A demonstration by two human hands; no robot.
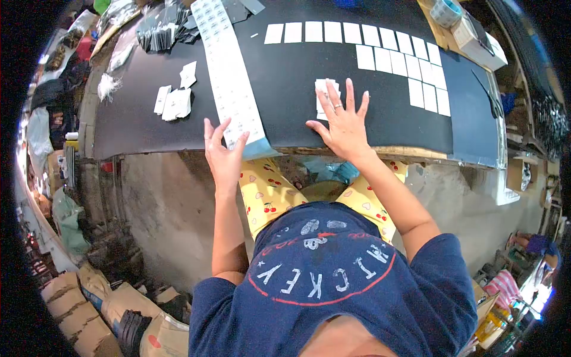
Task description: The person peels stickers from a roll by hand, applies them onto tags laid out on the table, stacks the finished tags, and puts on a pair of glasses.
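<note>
A long white strip of printed stickers [231,77] runs down the black tabletop to its near edge, where its end looks bluish. My left hand [225,157] is at the strip's lower left edge, thumb and fingers apart; whether a fingertip touches it I cannot tell. Fingers spread, my right hand [348,128] rests over a few small white cards [322,84], partly covering them. Several more white cards [382,58] lie in neat rows at the back right. A loose pile of white tags [176,104] sits left of the strip.
Dark packaged pieces [159,30] are heaped at the back left, beside a tuft of white strings [109,86]. A tape roll [445,12] and a white box [476,41] stand back right. What looks like black scissors [495,107] lies at the right edge. Cardboard boxes [80,309] fill the lower left.
</note>
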